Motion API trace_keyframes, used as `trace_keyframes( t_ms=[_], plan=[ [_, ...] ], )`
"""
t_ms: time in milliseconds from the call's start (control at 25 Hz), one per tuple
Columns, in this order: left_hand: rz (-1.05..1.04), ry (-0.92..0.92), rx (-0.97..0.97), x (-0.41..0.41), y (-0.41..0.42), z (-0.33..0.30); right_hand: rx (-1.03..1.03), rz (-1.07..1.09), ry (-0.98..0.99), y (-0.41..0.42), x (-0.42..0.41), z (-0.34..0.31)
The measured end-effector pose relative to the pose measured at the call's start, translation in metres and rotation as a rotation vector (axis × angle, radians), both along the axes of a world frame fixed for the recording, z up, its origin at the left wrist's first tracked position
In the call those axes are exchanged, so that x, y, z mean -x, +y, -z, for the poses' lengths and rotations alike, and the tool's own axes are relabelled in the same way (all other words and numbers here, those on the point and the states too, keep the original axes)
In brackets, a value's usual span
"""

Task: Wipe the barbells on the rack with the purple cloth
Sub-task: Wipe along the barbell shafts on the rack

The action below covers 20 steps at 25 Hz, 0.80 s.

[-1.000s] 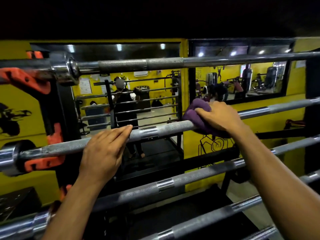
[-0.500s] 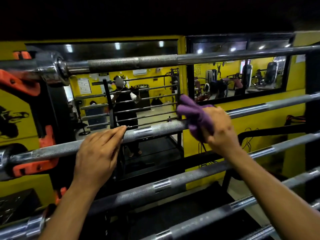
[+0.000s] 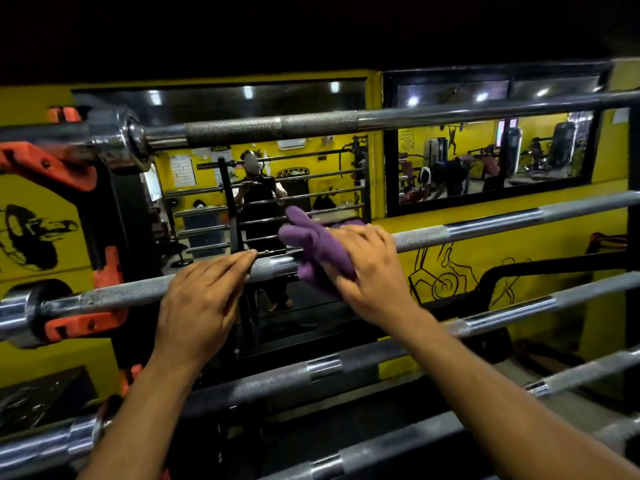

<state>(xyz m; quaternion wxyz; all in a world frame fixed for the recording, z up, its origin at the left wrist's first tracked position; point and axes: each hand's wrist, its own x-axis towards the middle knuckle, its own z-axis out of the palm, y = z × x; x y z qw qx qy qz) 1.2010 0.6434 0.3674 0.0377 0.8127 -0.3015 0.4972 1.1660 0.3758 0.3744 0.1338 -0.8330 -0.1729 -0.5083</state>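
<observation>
Several steel barbells lie across a black rack with orange hooks (image 3: 65,174). On the second barbell from the top (image 3: 485,223), my right hand (image 3: 367,275) grips the purple cloth (image 3: 311,244), which is wrapped round the bar near its middle. A loose end of the cloth sticks up to the left. My left hand (image 3: 201,303) rests on the same bar just left of the cloth, fingers straight and laid over the knurled steel.
The top barbell (image 3: 311,124) runs above, with its collar at the left. Two more bars (image 3: 346,365) run below my forearms. Behind the rack stands a yellow wall with mirrors (image 3: 485,157) showing gym machines and a person's reflection.
My right hand has slid the purple cloth leftward along the second bar, closing most of the gap to my left hand. The left hand stays on the bar.
</observation>
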Motion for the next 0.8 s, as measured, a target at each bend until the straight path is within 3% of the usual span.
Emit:
trace_keyframes(
  t_ms=[120,200,360,440,520,720,800],
  plan=[
    [-0.009,0.009,0.024,0.000,-0.001,0.001,-0.130,-0.241,0.044,-0.021,0.018,0.045],
    [-0.021,0.024,0.032,0.000,-0.002,0.002,-0.379,-0.366,0.148,-0.022,0.037,0.070],
    [-0.025,0.037,0.053,0.007,-0.006,-0.001,-1.566,-0.395,0.191,-0.017,0.062,0.083],
    [-0.025,0.061,0.059,0.010,-0.007,-0.002,-1.924,-0.391,0.180,-0.033,0.064,0.077],
    [-0.016,0.082,0.054,0.011,-0.007,-0.002,-2.044,-0.511,0.198,-0.048,0.061,0.066],
    [0.022,0.099,0.068,0.012,-0.007,-0.004,-1.968,-0.607,0.077,-0.050,0.023,-0.004],
    [0.029,0.115,0.065,0.011,-0.007,-0.005,-2.032,-0.660,-0.048,-0.037,-0.007,-0.025]
  ],
)
